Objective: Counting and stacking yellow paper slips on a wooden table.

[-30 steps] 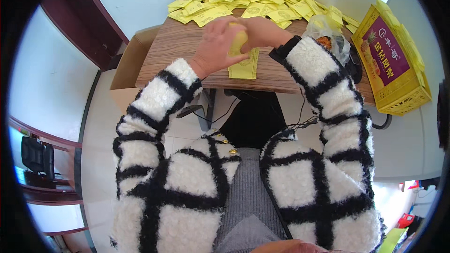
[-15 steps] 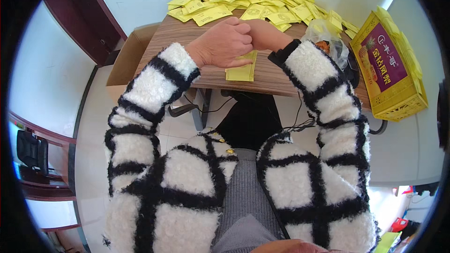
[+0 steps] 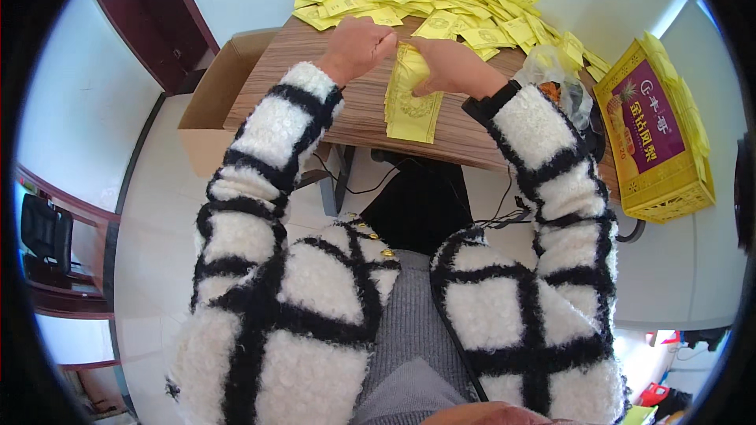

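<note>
A small stack of flat yellow paper bags with printed fronts lies lengthwise at the table's near edge, its sheets slightly fanned on the left. My right hand grips the stack from the right, thumb across its face and a finger at its top edge. Just left of the stack's upper end, my left hand is closed in a fist, knuckles up. Whatever its fingers may hold is hidden. Behind both hands spreads a large loose pile of similar yellow bags.
The wood-grain table carries the pile. A clear plastic bag with something orange sits at right. Beyond it stands a yellow crate with a purple panel, filled with yellow bags. An open cardboard box is left of the table.
My hands, together over the stack before, have come apart. The left moved left and up; the right slid down onto the bags, and more of their faces shows.
</note>
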